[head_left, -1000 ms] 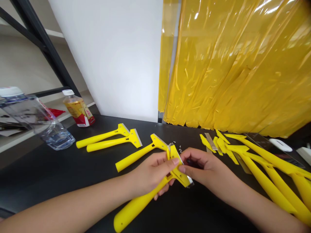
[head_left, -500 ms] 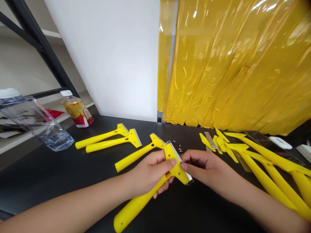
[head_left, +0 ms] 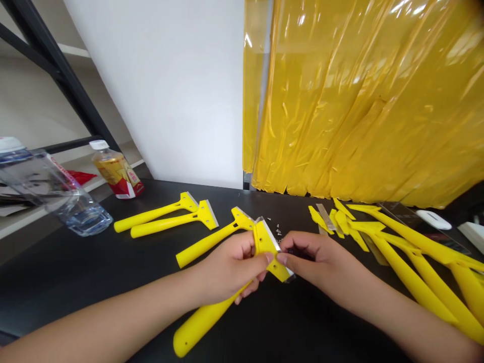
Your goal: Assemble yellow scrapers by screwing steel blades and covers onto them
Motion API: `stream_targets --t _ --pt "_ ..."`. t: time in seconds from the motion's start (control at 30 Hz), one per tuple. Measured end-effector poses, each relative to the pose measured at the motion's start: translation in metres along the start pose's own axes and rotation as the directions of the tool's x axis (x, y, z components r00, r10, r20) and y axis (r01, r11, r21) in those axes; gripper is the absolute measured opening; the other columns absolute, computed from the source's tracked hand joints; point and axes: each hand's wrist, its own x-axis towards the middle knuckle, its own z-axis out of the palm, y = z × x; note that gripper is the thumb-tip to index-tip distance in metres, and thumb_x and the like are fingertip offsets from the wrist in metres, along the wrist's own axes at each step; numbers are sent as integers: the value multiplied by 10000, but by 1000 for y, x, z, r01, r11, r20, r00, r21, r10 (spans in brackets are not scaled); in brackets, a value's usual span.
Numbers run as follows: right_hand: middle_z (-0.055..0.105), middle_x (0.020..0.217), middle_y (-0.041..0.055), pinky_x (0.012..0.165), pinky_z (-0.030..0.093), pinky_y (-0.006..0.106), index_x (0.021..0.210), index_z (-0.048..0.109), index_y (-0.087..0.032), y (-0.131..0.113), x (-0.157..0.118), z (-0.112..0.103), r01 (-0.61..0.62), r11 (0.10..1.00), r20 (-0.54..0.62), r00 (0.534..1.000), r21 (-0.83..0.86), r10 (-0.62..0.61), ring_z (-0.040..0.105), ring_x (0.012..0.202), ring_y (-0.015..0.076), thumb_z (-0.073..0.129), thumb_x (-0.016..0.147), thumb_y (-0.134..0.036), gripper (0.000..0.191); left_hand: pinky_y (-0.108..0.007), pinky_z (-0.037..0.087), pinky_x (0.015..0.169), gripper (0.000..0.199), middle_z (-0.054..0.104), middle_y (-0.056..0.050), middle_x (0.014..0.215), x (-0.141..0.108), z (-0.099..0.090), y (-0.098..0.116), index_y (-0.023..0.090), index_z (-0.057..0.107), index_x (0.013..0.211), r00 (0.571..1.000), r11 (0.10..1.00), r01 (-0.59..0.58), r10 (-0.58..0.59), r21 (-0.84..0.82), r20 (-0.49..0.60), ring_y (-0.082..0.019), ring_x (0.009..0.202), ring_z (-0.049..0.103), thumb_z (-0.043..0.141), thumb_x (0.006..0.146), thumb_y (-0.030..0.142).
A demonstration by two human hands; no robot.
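My left hand (head_left: pixel 242 264) is closed round a yellow scraper (head_left: pixel 207 322) just below its wide head, thumb pressed on the front face. The handle points down toward me. A metal blade (head_left: pixel 273 232) runs along the head's far right edge. There my right hand (head_left: pixel 313 257) pinches with thumb and forefinger at the middle of the blade edge; any small part between the fingertips is hidden. Small loose screws (head_left: pixel 278 230) lie on the black table just behind the fingers. Another yellow scraper (head_left: pixel 207 244) rests to the left, its head close behind the held one.
Two more scrapers (head_left: pixel 166 222) lie farther left. At the right are several yellow handles (head_left: pixel 408 272), yellow head plates (head_left: pixel 342 222) and blades (head_left: pixel 325 217). A drink bottle (head_left: pixel 117 171) and a large clear bottle (head_left: pixel 85 212) stand left. Yellow plastic sheeting (head_left: pixel 359 101) hangs behind.
The held scraper has shifted slightly up and left in the view, its head tilting a little. My right fingertips stay at the blade edge. The whole view has slid slightly too.
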Motion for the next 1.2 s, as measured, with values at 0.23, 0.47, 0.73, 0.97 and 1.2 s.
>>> stream_targets --t 0.23,0.47,0.73,0.97,1.2 --pt "550 730 -21 590 374 273 820 657 -249 -11 -16 7 86 996 -158 984 38 -79 475 677 146 672 928 -534 306 -260 467 573 222 572 24 724 -12 0 18 219 535 898 960 833 -192 269 518 -76 -138 605 566 470 1048 368" --pt "361 585 -63 479 177 265 701 562 -207 -21 -26 20 -171 862 92 985 478 145 256 549 96 683 866 -663 500 -348 460 601 202 644 -85 986 -19 16 16 209 592 1125 911 83 -181 389 980 135 -257 748 640 414 1035 236" --pt "383 615 -63 478 156 263 786 631 -201 -8 -21 16 -92 786 -43 988 611 149 246 548 92 704 888 -428 259 -441 550 874 550 595 -136 1330 -22 12 15 289 344 1547 843 404 -130 525 906 -113 -298 1029 666 520 1033 376" --pt "409 659 -54 537 231 282 770 602 -208 3 -12 -7 188 880 -168 978 437 -125 309 606 110 687 946 -406 278 -213 447 479 405 663 -52 971 -13 2 29 197 544 1246 986 974 -163 157 -159 -50 -105 572 577 637 981 489" --pt "426 644 -57 552 260 283 803 628 -203 0 -8 -7 110 931 3 993 349 -118 340 603 110 658 960 -476 316 -172 303 382 375 560 3 463 -13 9 17 143 667 803 997 945 -64 76 -322 26 -68 350 402 560 1026 424"
